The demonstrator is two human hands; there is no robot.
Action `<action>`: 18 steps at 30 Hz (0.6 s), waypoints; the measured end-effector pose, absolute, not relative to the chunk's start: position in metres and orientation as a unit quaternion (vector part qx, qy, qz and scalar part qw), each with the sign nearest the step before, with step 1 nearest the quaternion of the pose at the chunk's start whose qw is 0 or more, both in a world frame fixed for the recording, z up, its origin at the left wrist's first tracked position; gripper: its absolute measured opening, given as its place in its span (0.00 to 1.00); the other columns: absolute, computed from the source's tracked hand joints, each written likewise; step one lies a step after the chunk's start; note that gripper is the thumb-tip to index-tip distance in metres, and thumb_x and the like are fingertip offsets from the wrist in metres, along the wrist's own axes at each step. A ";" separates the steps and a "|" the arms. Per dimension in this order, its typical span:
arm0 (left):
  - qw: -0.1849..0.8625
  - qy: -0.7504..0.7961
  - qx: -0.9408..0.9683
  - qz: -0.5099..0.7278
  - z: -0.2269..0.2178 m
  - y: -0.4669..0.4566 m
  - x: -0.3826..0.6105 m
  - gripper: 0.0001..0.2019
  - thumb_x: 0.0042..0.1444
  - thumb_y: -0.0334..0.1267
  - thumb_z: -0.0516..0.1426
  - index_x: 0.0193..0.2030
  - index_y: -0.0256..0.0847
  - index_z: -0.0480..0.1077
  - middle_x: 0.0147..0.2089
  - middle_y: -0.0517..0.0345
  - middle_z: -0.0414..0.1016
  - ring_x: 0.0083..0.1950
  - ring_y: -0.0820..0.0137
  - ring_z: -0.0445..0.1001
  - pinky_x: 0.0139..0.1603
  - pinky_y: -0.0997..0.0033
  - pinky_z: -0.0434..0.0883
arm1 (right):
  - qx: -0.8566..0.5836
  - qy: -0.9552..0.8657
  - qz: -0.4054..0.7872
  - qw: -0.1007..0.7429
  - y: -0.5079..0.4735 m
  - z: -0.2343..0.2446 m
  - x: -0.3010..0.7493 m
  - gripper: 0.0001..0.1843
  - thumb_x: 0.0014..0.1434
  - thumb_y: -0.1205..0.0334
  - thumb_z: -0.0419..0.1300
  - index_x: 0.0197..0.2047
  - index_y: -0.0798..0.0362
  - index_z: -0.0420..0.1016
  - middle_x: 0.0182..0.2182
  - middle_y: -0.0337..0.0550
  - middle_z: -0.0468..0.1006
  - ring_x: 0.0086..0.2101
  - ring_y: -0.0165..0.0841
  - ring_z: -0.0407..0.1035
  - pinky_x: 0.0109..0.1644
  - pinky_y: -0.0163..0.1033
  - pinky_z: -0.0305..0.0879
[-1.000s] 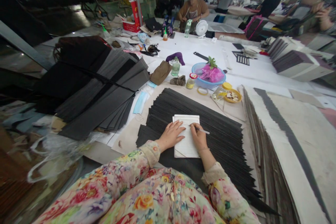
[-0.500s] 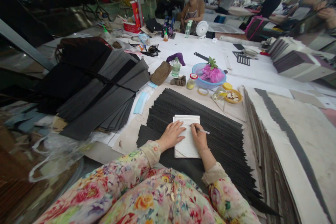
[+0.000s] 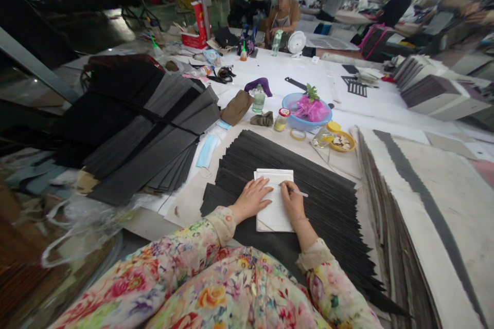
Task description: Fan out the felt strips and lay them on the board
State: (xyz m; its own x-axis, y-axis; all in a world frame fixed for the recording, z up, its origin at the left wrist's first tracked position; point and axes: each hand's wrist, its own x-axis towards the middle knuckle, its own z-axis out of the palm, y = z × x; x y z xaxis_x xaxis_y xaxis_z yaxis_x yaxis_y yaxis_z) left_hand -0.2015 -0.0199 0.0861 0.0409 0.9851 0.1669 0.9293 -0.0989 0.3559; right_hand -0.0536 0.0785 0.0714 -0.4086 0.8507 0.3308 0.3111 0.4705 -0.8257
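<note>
A white notepad (image 3: 275, 216) with lined pages lies on a fanned stack of dark strips (image 3: 309, 175) in front of me. My left hand (image 3: 252, 198) rests flat on the pad's left side, its fingers stretched out over the page. In my right hand (image 3: 292, 201) is a pen (image 3: 301, 193), pinched between the fingers, with its tip at the upper right part of the page. The writing on the page is too small to read.
Bundled dark strips (image 3: 154, 128) lie to the left, beside a blue face mask (image 3: 207, 151). Beyond the stack stand a glass jar (image 3: 282, 120), a blue basin (image 3: 287, 103) and a yellow dish (image 3: 352, 148). Layered sheets (image 3: 432, 190) lie right. A person (image 3: 284, 18) sits across the table.
</note>
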 end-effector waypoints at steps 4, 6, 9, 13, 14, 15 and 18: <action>0.076 0.665 0.719 0.186 0.087 -0.020 -0.201 0.19 0.56 0.46 0.50 0.55 0.48 0.59 0.64 0.56 0.52 0.65 0.65 0.46 0.63 0.58 0.47 | -0.383 -0.764 0.345 0.388 0.078 0.072 -0.053 0.12 0.56 0.55 0.48 0.31 0.51 0.68 0.28 0.42 0.72 0.33 0.35 0.66 0.40 0.42 0.62; 0.074 0.664 0.720 0.186 0.086 -0.020 -0.201 0.19 0.56 0.46 0.50 0.55 0.48 0.59 0.64 0.56 0.52 0.65 0.65 0.46 0.63 0.58 0.47 | -0.383 -0.764 0.344 0.389 0.078 0.072 -0.053 0.12 0.56 0.55 0.48 0.30 0.51 0.68 0.28 0.42 0.72 0.33 0.35 0.66 0.40 0.41 0.62; 0.070 0.666 0.719 0.185 0.086 -0.020 -0.201 0.19 0.56 0.46 0.50 0.55 0.48 0.60 0.64 0.56 0.52 0.65 0.65 0.46 0.63 0.58 0.47 | -0.383 -0.764 0.344 0.390 0.078 0.071 -0.053 0.11 0.56 0.55 0.48 0.31 0.51 0.68 0.29 0.42 0.72 0.33 0.35 0.66 0.40 0.41 0.62; 0.069 0.665 0.721 0.183 0.086 -0.020 -0.202 0.19 0.56 0.46 0.50 0.55 0.47 0.60 0.64 0.56 0.53 0.65 0.65 0.47 0.62 0.58 0.47 | -0.383 -0.763 0.343 0.391 0.078 0.071 -0.053 0.11 0.56 0.56 0.48 0.31 0.52 0.67 0.29 0.43 0.72 0.34 0.35 0.65 0.41 0.42 0.61; 0.069 0.665 0.721 0.184 0.086 -0.020 -0.202 0.19 0.56 0.46 0.50 0.55 0.47 0.60 0.64 0.56 0.53 0.65 0.64 0.47 0.62 0.58 0.47 | -0.382 -0.763 0.344 0.391 0.078 0.071 -0.053 0.11 0.56 0.56 0.48 0.31 0.52 0.67 0.29 0.43 0.72 0.34 0.35 0.65 0.41 0.42 0.61; 0.068 0.665 0.720 0.184 0.086 -0.020 -0.202 0.19 0.56 0.46 0.50 0.54 0.47 0.60 0.64 0.56 0.52 0.65 0.64 0.47 0.62 0.58 0.47 | -0.381 -0.763 0.344 0.391 0.078 0.072 -0.053 0.11 0.56 0.56 0.48 0.31 0.52 0.67 0.29 0.43 0.71 0.34 0.35 0.65 0.41 0.42 0.61; 0.067 0.666 0.719 0.185 0.086 -0.020 -0.201 0.19 0.56 0.46 0.50 0.54 0.47 0.60 0.64 0.56 0.52 0.65 0.64 0.46 0.63 0.57 0.47 | -0.381 -0.763 0.345 0.392 0.078 0.072 -0.053 0.11 0.56 0.56 0.48 0.32 0.52 0.67 0.29 0.43 0.71 0.34 0.35 0.65 0.41 0.42 0.61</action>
State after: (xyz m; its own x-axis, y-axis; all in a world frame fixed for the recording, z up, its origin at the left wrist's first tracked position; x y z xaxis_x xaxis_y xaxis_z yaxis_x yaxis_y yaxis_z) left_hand -0.2015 -0.0201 0.0855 0.0436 0.9833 0.1767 0.9335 -0.1031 0.3435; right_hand -0.0532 0.0784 0.0715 -0.4019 0.8519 0.3357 0.3107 0.4717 -0.8252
